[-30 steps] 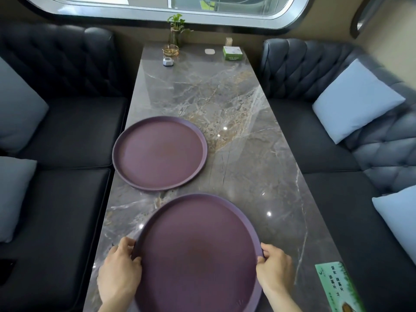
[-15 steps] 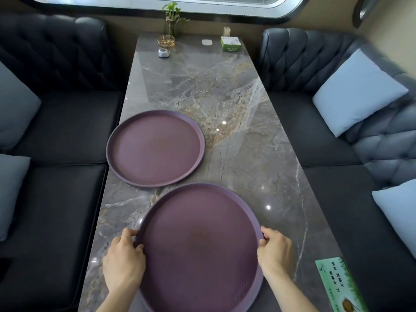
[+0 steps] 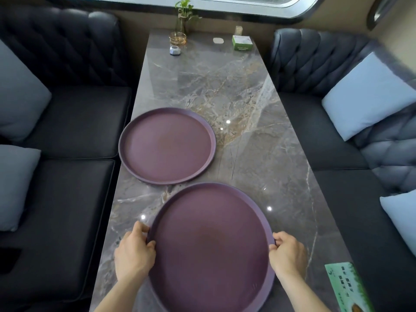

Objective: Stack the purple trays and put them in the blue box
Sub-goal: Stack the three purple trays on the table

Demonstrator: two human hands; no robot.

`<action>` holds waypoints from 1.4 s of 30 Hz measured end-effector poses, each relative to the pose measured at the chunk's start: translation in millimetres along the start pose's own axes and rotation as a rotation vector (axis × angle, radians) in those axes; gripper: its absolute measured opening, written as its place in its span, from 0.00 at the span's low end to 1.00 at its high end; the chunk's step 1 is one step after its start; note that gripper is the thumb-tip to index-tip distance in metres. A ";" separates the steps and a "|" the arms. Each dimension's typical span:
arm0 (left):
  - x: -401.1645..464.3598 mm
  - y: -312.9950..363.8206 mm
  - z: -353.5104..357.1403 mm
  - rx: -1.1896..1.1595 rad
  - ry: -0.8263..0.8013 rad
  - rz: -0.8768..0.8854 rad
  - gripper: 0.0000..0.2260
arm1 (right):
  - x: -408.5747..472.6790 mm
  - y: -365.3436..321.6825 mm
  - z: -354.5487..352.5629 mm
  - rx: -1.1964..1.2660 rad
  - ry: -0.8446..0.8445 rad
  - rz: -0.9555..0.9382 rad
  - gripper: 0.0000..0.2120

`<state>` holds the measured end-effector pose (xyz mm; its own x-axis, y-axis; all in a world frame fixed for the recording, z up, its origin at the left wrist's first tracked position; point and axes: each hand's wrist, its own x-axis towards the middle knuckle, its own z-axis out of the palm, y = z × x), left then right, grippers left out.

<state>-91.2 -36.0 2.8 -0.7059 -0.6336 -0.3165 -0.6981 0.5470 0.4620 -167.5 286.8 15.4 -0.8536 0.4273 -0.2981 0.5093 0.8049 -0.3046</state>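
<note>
Two round purple trays are on the grey marble table (image 3: 236,91). The near tray (image 3: 209,246) is large in view at the table's front. My left hand (image 3: 134,253) grips its left rim and my right hand (image 3: 287,255) grips its right rim. The far tray (image 3: 166,146) lies flat just beyond it, toward the table's left edge, with a small gap between the two. No blue box is in view.
Dark tufted sofas with pale blue cushions (image 3: 367,95) flank the table. At the far end stand a plant in a glass vase (image 3: 183,16), a glass dish (image 3: 177,38), a small white object (image 3: 175,50) and a green box (image 3: 242,42). A green card (image 3: 346,287) lies at the front right.
The near tray, held in both hands, has shifted slightly forward toward the far tray. The view has tilted down a little. The far tray has stayed in place.
</note>
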 end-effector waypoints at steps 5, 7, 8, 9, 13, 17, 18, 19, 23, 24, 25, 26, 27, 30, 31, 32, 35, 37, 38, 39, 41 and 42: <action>8.0 -0.6 -12.1 0.060 -0.168 -0.047 0.13 | -17.9 -3.2 -14.8 -0.213 -0.055 -0.065 0.20; 8.0 -3.1 -15.0 0.029 -0.193 -0.077 0.15 | -20.7 -7.8 -22.4 -0.234 -0.112 -0.055 0.23; 8.8 -3.2 -16.8 -0.006 -0.194 -0.097 0.17 | -19.5 -10.8 -25.7 -0.227 -0.120 -0.047 0.23; 11.4 -1.7 -19.5 -0.046 -0.193 -0.119 0.19 | -16.7 -14.5 -28.7 -0.212 -0.119 -0.044 0.21; 41.1 12.1 -38.7 -0.229 -0.125 -0.197 0.22 | 4.6 -45.8 -35.6 -0.102 -0.141 -0.072 0.17; 83.4 28.7 -57.1 -0.363 -0.003 -0.243 0.20 | 42.3 -98.9 -28.9 0.034 -0.167 -0.139 0.16; 94.8 33.0 -59.7 -0.389 0.016 -0.247 0.21 | 51.4 -114.2 -26.4 0.064 -0.178 -0.153 0.16; 106.0 37.6 -61.8 -0.415 0.030 -0.250 0.22 | 60.5 -129.0 -23.6 0.095 -0.194 -0.171 0.16; 150.2 56.1 -64.6 -0.494 0.081 -0.275 0.29 | 99.3 -187.5 -8.9 0.147 -0.255 -0.262 0.16; 161.2 60.0 -64.2 -0.519 0.096 -0.289 0.30 | 109.3 -201.4 -4.9 0.157 -0.264 -0.284 0.16; 172.3 63.7 -63.2 -0.544 0.109 -0.304 0.31 | 118.8 -214.5 -0.8 0.167 -0.270 -0.303 0.17; 182.8 67.5 -62.0 -0.563 0.121 -0.321 0.33 | 127.9 -226.9 3.3 0.178 -0.277 -0.315 0.18; 192.8 71.2 -60.6 -0.572 0.135 -0.339 0.35 | 136.4 -238.0 7.5 0.191 -0.287 -0.322 0.19; 218.0 80.3 -55.7 -0.595 0.170 -0.369 0.41 | 157.1 -265.8 20.1 0.232 -0.352 -0.329 0.26; 224.5 82.0 -53.3 -0.611 0.169 -0.370 0.42 | 161.8 -273.0 23.6 0.250 -0.378 -0.327 0.29; 230.1 83.2 -50.8 -0.632 0.160 -0.370 0.43 | 165.5 -279.4 26.5 0.271 -0.398 -0.328 0.32; 240.7 84.8 -44.1 -0.714 0.117 -0.356 0.47 | 171.4 -294.5 34.2 0.354 -0.470 -0.327 0.38; 242.7 86.6 -41.2 -0.769 0.095 -0.342 0.50 | 170.4 -300.9 39.6 0.440 -0.562 -0.301 0.42; 242.8 87.7 -40.3 -0.795 0.092 -0.333 0.51 | 169.3 -303.0 41.7 0.481 -0.596 -0.288 0.43; 242.5 88.7 -39.4 -0.819 0.092 -0.323 0.52 | 168.3 -304.5 42.8 0.515 -0.616 -0.279 0.43; 241.3 89.1 -39.6 -0.857 0.096 -0.307 0.52 | 166.3 -306.7 42.0 0.568 -0.636 -0.258 0.43; 239.9 88.8 -40.4 -0.873 0.097 -0.305 0.52 | 165.4 -306.8 40.7 0.586 -0.645 -0.241 0.42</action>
<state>-317.7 -161.6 1.4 -0.4661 -0.7471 -0.4739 -0.4867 -0.2309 0.8425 -460.5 93.8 22.7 -0.8070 -0.1813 -0.5620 0.4496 0.4283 -0.7838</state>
